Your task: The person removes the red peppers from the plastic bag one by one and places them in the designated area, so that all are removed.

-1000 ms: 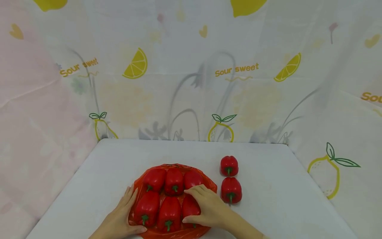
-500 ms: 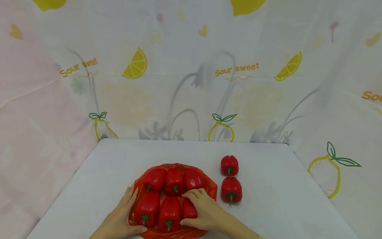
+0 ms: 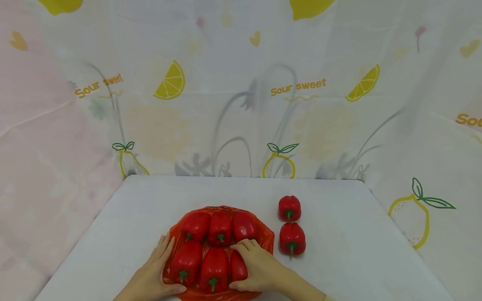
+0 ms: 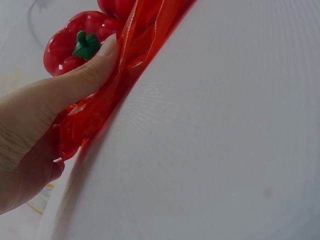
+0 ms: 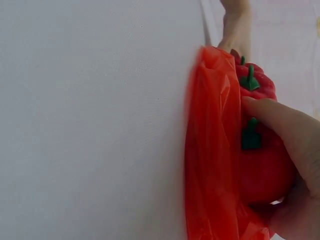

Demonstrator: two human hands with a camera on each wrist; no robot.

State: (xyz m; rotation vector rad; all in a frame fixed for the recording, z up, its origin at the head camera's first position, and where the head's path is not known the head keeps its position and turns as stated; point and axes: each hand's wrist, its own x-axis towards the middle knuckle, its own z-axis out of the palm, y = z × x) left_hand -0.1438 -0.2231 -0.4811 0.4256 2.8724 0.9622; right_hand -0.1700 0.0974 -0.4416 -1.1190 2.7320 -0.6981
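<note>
Several red bell peppers (image 3: 185,263) with green stems stand in two rows in an orange-red plastic bag (image 3: 216,295), its sides low around them. At the bag's near left corner my left hand (image 3: 150,269) holds the plastic, thumb over the front edge and fingers along the side. In the left wrist view the thumb lies against the bag's film, next to a pepper's stem. My right hand (image 3: 260,267) grips the bell pepper (image 3: 237,266) at the near right of the bag, thumb in front and fingers behind. That pepper's right side is hidden by the hand.
Two more red bell peppers stand outside the bag to its right, one nearer (image 3: 292,239) and one farther (image 3: 289,208). Everything rests on a white table (image 3: 350,242). A lemon-printed cloth (image 3: 233,117) hangs along the table's back and sides.
My right hand has moved slightly left and toward me with the gripped pepper, uncovering more of the back right pepper. My left hand has stayed in place.
</note>
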